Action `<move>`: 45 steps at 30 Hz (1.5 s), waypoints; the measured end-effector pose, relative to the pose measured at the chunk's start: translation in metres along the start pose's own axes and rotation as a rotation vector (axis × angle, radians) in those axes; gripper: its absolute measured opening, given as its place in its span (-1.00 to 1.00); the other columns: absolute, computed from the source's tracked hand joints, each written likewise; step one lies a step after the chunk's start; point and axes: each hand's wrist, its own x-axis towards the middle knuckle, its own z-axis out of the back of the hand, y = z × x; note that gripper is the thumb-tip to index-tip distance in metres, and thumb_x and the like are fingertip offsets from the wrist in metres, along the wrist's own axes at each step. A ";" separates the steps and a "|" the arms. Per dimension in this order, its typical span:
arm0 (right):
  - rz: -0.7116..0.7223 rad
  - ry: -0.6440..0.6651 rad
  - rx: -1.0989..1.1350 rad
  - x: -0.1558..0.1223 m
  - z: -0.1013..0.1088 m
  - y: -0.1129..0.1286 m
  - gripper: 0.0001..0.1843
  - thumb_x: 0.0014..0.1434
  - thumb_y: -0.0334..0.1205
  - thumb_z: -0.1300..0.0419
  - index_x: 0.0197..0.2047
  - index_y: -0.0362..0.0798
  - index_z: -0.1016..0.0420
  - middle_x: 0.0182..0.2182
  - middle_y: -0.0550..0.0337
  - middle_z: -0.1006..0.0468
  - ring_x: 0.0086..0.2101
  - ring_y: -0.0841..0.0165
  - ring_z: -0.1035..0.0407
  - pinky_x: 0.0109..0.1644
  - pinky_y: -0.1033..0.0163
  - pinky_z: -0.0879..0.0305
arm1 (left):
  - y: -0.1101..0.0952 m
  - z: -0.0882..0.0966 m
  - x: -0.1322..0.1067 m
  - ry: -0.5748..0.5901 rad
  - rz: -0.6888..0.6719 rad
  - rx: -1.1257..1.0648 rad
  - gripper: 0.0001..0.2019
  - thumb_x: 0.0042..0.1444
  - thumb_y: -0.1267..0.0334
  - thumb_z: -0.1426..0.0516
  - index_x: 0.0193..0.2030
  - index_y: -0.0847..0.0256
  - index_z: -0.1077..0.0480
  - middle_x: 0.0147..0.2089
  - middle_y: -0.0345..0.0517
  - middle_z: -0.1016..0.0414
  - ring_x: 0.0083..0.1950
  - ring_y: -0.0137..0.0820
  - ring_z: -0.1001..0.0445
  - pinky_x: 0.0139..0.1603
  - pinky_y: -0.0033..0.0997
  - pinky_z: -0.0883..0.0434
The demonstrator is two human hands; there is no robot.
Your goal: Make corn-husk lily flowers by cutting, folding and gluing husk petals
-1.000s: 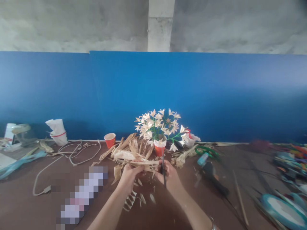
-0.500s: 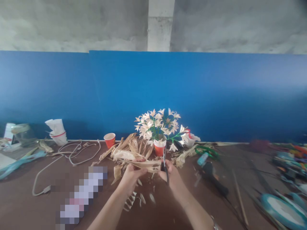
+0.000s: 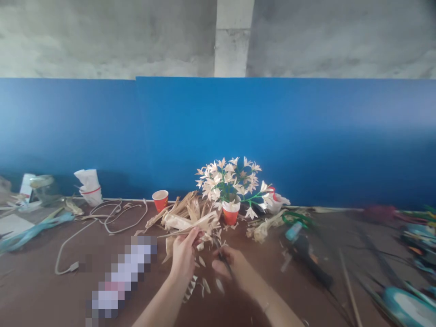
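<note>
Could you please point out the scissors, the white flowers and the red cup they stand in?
Scissors [image 3: 222,256], head view: on the dark, blurred handle.
White flowers [image 3: 229,177], head view: on petals near mid-bunch.
Red cup [image 3: 230,218], head view: on its front wall.

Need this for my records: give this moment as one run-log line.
left hand: holding dried husk; right hand: holding scissors, blurred; petal-shaped pieces: on table; white flowers: in red cup

The husk [image 3: 205,221] in the left hand [image 3: 184,250] looks dry, papery and matt. Beyond the right hand [image 3: 235,263], the flowers [image 3: 214,180] look papery too, their cup [image 3: 230,217] smooth paper. Farther back, the panel [image 3: 177,122] is smooth and the wall [image 3: 102,36] rough concrete. The bench [image 3: 37,281] beneath both hands looks matt.
</note>
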 end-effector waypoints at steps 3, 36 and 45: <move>0.093 -0.035 -0.033 0.000 -0.004 0.000 -0.54 -0.15 0.10 -0.29 -0.32 -0.09 -0.39 -0.54 0.28 -0.41 -0.53 0.44 -0.29 -0.45 0.36 -0.23 | 0.006 -0.003 -0.007 0.025 0.082 -0.009 -0.74 -0.32 0.26 -0.36 -0.50 0.38 -0.46 -0.56 -0.12 -0.51 -0.52 -0.47 -0.48 -0.55 -0.61 -0.37; 0.142 -0.231 -0.194 0.012 -0.003 -0.007 -0.74 -0.02 -0.07 -0.21 -0.51 -0.12 -0.39 -0.69 0.28 -0.36 -0.65 0.45 -0.24 -0.59 0.40 -0.13 | 0.012 -0.005 -0.011 0.027 0.169 -0.020 -0.76 -0.26 0.26 -0.34 -0.49 0.34 -0.42 -0.61 -0.19 -0.45 -0.59 -0.55 -0.39 -0.58 -0.64 -0.33; 0.164 -0.232 -0.096 0.008 0.008 -0.005 -0.70 -0.02 -0.06 -0.21 -0.28 -0.09 -0.36 -0.56 0.26 -0.42 -0.54 0.40 -0.30 -0.48 0.35 -0.23 | -0.003 0.000 -0.004 0.136 0.079 0.200 -0.74 -0.24 0.27 -0.31 -0.37 0.33 -0.45 -0.46 -0.11 -0.54 -0.47 -0.44 -0.46 -0.48 -0.53 -0.35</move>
